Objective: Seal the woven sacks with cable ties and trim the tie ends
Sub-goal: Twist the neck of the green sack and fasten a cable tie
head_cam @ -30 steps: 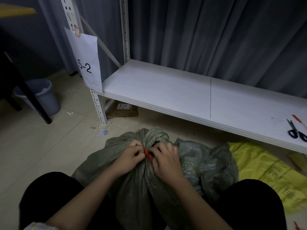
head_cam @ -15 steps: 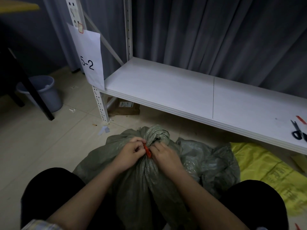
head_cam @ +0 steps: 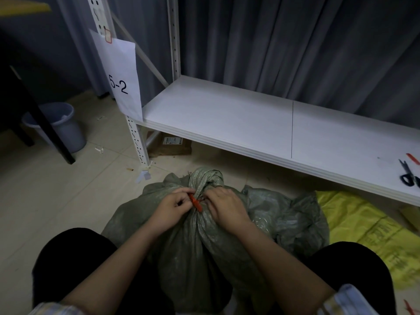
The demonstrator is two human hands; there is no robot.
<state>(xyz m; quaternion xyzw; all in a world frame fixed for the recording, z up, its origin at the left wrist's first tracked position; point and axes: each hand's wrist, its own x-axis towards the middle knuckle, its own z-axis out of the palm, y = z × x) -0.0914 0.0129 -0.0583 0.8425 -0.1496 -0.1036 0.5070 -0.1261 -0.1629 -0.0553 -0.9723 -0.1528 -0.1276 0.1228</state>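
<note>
One green sack (head_cam: 195, 242) stands on the floor between the person's knees, its neck gathered into a bunch at the top. One red tie (head_cam: 196, 201) circles that neck. The left hand (head_cam: 172, 206) has its fingers curled and pinches the tie at the left of the neck. The right hand (head_cam: 223, 204) is curled against the neck just to the tie's right, gripping the bunched sack; whether it also pinches the tie cannot be told. A second, yellow sack (head_cam: 363, 226) lies flat on the floor to the right, partly under the shelf (head_cam: 227, 119). On the shelf's right end lie one pair of scissors (head_cam: 408, 173) and one red strip (head_cam: 412, 158) just beside them. One bucket (head_cam: 56, 126) stands at the left, and one sheet marked 5-2 (head_cam: 120, 80) hangs on the shelf post.
</note>
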